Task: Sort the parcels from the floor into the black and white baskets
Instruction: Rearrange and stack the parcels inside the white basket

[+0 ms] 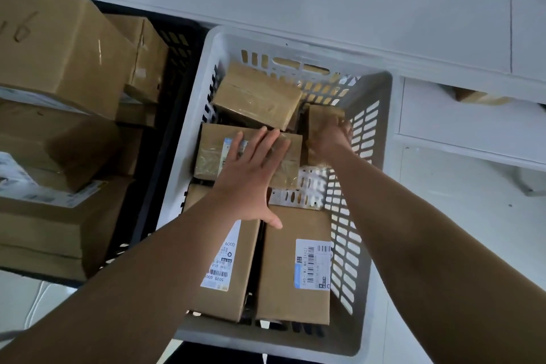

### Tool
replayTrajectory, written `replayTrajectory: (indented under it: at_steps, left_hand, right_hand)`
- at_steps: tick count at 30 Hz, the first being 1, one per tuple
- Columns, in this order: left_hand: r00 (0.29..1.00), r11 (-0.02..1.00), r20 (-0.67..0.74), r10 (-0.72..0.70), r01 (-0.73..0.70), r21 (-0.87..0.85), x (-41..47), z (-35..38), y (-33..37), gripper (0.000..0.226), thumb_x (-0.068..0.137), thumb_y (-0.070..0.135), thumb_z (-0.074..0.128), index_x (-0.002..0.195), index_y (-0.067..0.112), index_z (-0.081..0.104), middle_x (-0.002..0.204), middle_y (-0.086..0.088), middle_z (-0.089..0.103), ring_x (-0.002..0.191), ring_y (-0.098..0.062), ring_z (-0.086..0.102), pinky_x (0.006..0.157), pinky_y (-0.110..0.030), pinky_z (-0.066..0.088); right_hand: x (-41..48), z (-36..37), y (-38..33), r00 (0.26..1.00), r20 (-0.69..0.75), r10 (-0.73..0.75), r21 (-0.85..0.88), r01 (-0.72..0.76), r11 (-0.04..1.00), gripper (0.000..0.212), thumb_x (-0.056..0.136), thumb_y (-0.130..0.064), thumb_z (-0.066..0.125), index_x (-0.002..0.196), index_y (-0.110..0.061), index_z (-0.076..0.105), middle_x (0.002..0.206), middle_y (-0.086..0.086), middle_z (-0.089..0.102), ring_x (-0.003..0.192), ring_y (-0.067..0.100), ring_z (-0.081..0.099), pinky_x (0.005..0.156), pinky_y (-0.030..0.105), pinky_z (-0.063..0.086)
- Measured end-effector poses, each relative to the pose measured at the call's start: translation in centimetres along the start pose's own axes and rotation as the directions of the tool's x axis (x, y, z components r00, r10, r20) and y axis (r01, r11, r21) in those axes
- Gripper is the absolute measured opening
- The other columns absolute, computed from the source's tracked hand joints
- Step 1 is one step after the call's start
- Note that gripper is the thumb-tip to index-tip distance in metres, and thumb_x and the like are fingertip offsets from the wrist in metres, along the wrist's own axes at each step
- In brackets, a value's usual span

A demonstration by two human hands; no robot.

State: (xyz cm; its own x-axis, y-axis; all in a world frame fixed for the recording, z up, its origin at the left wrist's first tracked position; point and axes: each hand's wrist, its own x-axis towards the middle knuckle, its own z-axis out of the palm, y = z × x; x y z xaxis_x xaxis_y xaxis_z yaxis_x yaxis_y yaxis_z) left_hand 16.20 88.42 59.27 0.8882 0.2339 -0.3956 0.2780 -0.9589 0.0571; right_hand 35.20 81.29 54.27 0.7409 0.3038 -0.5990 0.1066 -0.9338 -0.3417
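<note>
Parcels (59,47) crowd the black basket (165,139) at left and the white basket (295,38) at centre. Left grip (251,177) lies released, flat on a taped parcel (212,154). Right grip (331,136) grasps a small parcel (320,115) against the right wall, where it may wedge crooked.

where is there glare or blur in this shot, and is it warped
Head view: tape shines on the far parcel in the white basket; the right hand gripping a small parcel looks soft; wide-angle lens bows the basket rim and stretches the forearms; light is flat.
</note>
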Motion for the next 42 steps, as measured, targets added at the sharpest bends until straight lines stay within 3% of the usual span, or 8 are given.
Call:
replayTrajectory:
  at_steps: [8,12,15,19,30,35,39,42]
  left_hand:
    - [1.000,1.000,-0.020,0.001,-0.001,-0.009,0.0,0.4,0.0,0.154,0.046,0.087,0.065,0.145,0.022,-0.033,0.156,-0.003,-0.033,0.142,-0.022,-0.033,0.114,-0.053,-0.020]
    - [1.000,1.000,-0.005,0.001,-0.001,-0.024,0.0,0.1,-0.1,0.155,0.044,0.087,0.065,0.148,0.022,-0.028,0.157,-0.004,-0.030,0.144,-0.023,-0.029,0.115,-0.053,-0.018]
    - [1.000,1.000,0.008,-0.002,0.003,-0.013,0.0,0.0,-0.1,0.156,0.042,0.089,0.064,0.147,0.022,-0.029,0.158,-0.005,-0.028,0.145,-0.024,-0.027,0.115,-0.053,-0.017]
    - [1.000,1.000,0.010,-0.003,0.003,-0.013,-0.1,-0.1,-0.1,0.156,0.042,0.088,0.065,0.147,0.022,-0.029,0.158,-0.005,-0.028,0.145,-0.024,-0.026,0.115,-0.052,-0.017]
    - [1.000,1.000,0.010,0.003,-0.003,-0.015,-0.3,0.1,-0.1,0.155,0.042,0.089,0.064,0.148,0.023,-0.028,0.157,-0.002,-0.031,0.144,-0.022,-0.030,0.116,-0.053,-0.015]
    - [1.000,1.000,0.009,0.007,-0.007,-0.012,-0.3,0.2,-0.2,0.155,0.041,0.089,0.063,0.148,0.023,-0.027,0.157,-0.002,-0.030,0.144,-0.022,-0.029,0.116,-0.053,-0.016]
    - [1.000,1.000,-0.002,0.002,-0.002,-0.005,-0.2,0.3,-0.3,0.156,0.040,0.090,0.063,0.148,0.023,-0.028,0.157,-0.001,-0.030,0.145,-0.022,-0.028,0.116,-0.053,-0.016]
    - [1.000,1.000,-0.007,-0.004,0.004,-0.012,-0.2,0.3,-0.5,0.157,0.038,0.090,0.063,0.148,0.025,-0.027,0.158,-0.001,-0.028,0.145,-0.022,-0.026,0.116,-0.052,-0.015]
  right_hand:
    - [1.4,1.5,0.1,0.999,0.037,0.025,-0.139,-0.020,0.990,0.103,0.085,-0.015,0.067,0.154,-0.017,-0.009,0.155,0.031,0.011,0.140,0.047,0.024,0.112,0.051,0.033]
    - [0.7,-1.4,-0.7,0.994,0.108,0.031,0.012,-0.033,0.999,0.097,0.075,-0.026,0.076,0.152,-0.022,0.017,0.142,0.017,0.039,0.123,0.036,0.045,0.097,0.045,0.047]
    - [-0.4,-3.2,-0.9,0.980,0.171,-0.099,-0.092,0.116,0.989,0.026,0.091,-0.034,0.060,0.107,-0.014,0.052,0.097,0.008,0.058,0.081,0.022,0.055,0.072,0.031,0.046]
    - [-0.8,-3.5,-0.5,0.977,0.200,-0.074,-0.237,0.122,0.964,0.042,0.091,-0.050,0.049,0.082,-0.010,0.059,0.090,0.009,0.064,0.078,0.022,0.059,0.083,0.034,0.048]
    - [-2.0,-3.7,-0.1,0.893,0.450,-0.020,-0.252,0.149,0.956,0.059,0.088,-0.068,0.044,0.111,-0.015,0.056,0.106,0.009,0.053,0.090,0.024,0.051,0.081,0.032,0.036]
    - [-2.6,-4.4,-0.2,0.853,0.519,-0.051,-0.153,0.151,0.977,0.060,0.100,-0.052,0.035,0.148,-0.015,0.038,0.155,0.012,0.033,0.139,0.030,0.035,0.109,0.039,0.028]
    - [-2.4,-4.9,0.2,0.853,0.521,0.026,-0.131,0.050,0.990,0.055,0.095,-0.052,0.049,0.135,-0.014,0.049,0.111,0.012,0.060,0.072,0.021,0.057,0.061,0.025,0.042]
    - [-1.8,-4.6,0.0,0.840,0.538,0.076,-0.081,-0.038,0.996,0.060,0.088,-0.058,0.057,0.127,-0.012,0.053,0.090,0.008,0.064,0.068,0.020,0.061,0.067,0.027,0.049]
